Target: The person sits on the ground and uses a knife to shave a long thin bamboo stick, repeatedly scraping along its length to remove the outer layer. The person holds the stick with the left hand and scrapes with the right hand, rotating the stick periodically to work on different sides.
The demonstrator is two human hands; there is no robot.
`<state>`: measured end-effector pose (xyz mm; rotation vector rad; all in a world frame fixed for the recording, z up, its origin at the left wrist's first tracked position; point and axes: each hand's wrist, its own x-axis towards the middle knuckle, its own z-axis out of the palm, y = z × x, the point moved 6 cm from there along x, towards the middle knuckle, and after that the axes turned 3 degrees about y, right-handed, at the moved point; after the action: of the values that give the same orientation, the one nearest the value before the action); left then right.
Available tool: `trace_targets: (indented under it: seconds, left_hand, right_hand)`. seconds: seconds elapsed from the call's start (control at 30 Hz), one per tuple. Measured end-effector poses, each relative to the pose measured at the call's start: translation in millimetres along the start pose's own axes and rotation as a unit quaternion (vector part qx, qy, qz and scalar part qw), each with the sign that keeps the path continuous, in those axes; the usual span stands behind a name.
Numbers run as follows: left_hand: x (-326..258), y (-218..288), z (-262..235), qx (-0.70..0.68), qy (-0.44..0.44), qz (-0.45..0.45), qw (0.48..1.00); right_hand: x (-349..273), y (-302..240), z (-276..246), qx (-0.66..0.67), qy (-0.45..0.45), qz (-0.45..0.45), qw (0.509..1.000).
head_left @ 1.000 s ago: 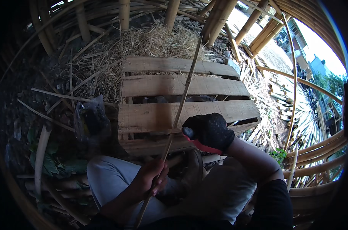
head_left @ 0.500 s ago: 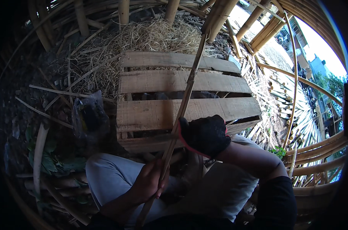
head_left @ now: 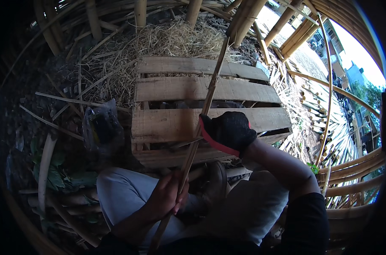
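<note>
A long, narrow bamboo strip [head_left: 210, 91] slants from my lap up over the wooden slatted crate [head_left: 167, 123] to the bamboo post beyond. My bare left hand [head_left: 169, 194] is closed around the strip's lower part, above my bent legs. Higher up, my right hand [head_left: 229, 132], in a black glove with red trim, is closed against the strip's right side. A thin blade-like tool [head_left: 185, 144] juts out left of the strip at the glove's level; its handle is hidden by the fingers.
Dry straw [head_left: 171, 40] is heaped behind the crate. A clear plastic bag [head_left: 103, 127] with something dark inside lies at left, among loose bamboo pieces [head_left: 45, 170]. The thick bamboo post [head_left: 243, 23] stands at the strip's far end. Cut bamboo poles [head_left: 324, 114] are piled at right.
My right hand has moved up and slightly away along the strip, uncovering the blade-like tool and my shoe below. My left hand keeps its hold, and the strip stays nearly in place.
</note>
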<state>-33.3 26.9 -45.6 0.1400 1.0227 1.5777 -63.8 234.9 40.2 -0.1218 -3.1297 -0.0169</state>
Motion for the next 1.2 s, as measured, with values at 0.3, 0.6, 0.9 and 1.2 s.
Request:
trace_targets:
  seconds: [0.3, 0.6, 0.9, 1.2]
  left_hand:
    - [-2.6, 3.7, 2.4, -0.019, -0.024, 0.002, 1.0]
    - [-4.8, 8.1, 7.6, -0.042, -0.044, -0.02, 0.998]
    - [-5.3, 0.6, 4.3, -0.121, -0.055, -0.074, 0.988]
    - [-2.6, -3.4, -3.0, -0.15, -0.066, -0.092, 0.982]
  right_hand:
    - [28.1, 51.4, -12.6, -0.003, -0.015, 0.152, 0.988]
    - [35.9, 125.4, -8.6, 0.064, -0.002, 0.239, 0.969]
    - [24.1, 37.2, -2.5, 0.002, 0.04, 0.13, 0.991]
    - [5.9, -22.3, -25.7, 0.042, -0.204, 0.098, 0.973]
